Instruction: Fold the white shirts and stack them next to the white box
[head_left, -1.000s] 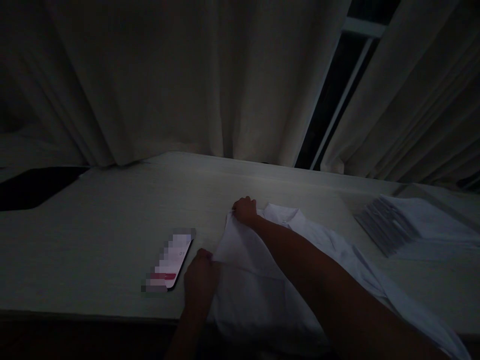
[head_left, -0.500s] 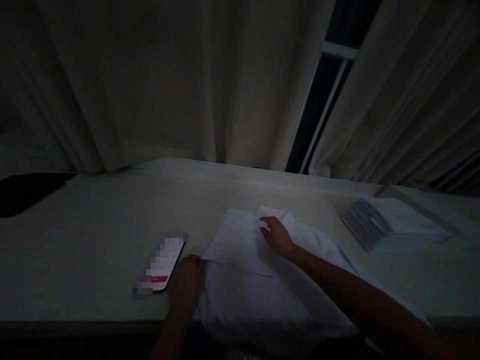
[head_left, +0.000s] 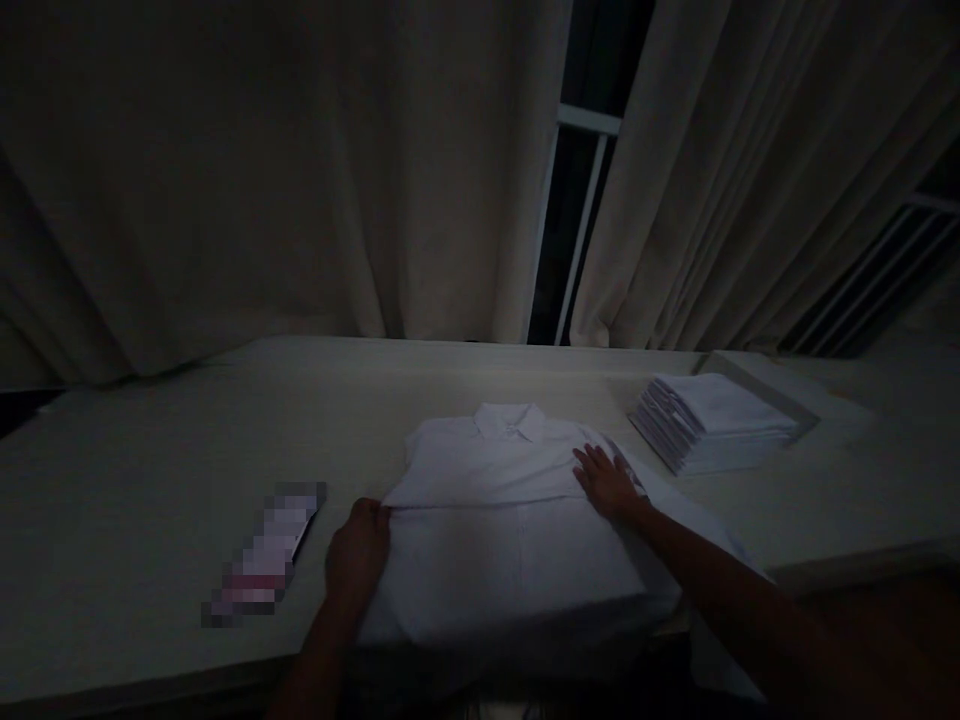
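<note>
A white collared shirt (head_left: 480, 560) lies spread on the pale table, its collar toward the curtain and its lower part hanging over the front edge. A crosswise fold line runs over its upper part. At the shirt's left side, my left hand (head_left: 358, 550) is closed, pinching the fabric at the end of that line. Flat on the upper right of the shirt rests my right hand (head_left: 609, 485), fingers spread.
A phone (head_left: 270, 550) with a lit, blurred screen lies left of my left hand. At the back right stands a stack of folded white cloth (head_left: 712, 415). Long curtains (head_left: 450, 200) hang behind the table (head_left: 150, 470), with a dark window gap between them.
My right hand has moved from near the collar to the shirt's right side and now lies flat. The collar shows more plainly. My left hand still pinches the fabric; the view has shifted.
</note>
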